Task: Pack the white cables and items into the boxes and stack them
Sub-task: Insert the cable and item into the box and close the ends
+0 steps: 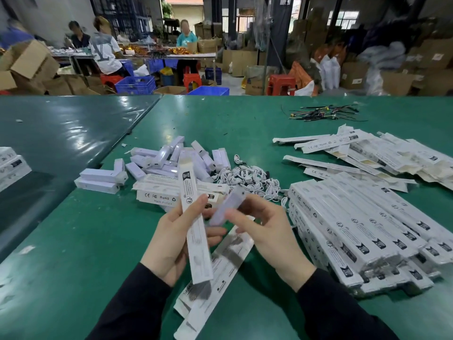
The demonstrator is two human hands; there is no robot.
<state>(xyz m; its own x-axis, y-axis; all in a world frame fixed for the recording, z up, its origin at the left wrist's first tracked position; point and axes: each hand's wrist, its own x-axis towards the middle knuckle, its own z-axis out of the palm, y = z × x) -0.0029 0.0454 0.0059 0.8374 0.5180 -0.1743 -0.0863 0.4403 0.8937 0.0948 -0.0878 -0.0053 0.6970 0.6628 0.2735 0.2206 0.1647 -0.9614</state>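
My left hand (171, 239) grips a long white printed box (193, 217), held nearly upright over the green table (73, 241). My right hand (267, 231) pinches a short whitish bar-shaped item (229, 207), tilted towards the box; it looks blurred. Behind the hands lies a tangle of white cables (247, 179). A heap of white bar items (169, 158) sits to the cables' left. Filled boxes are stacked in rows (355, 231) at my right. Flat boxes (215, 271) lie under my hands.
More flat, unfolded boxes (367, 153) are strewn at the far right. A bundle of dark coloured wires (323, 112) lies near the table's far edge. A few boxes (9, 165) sit at the left edge. Other people work at a distant table (147, 54).
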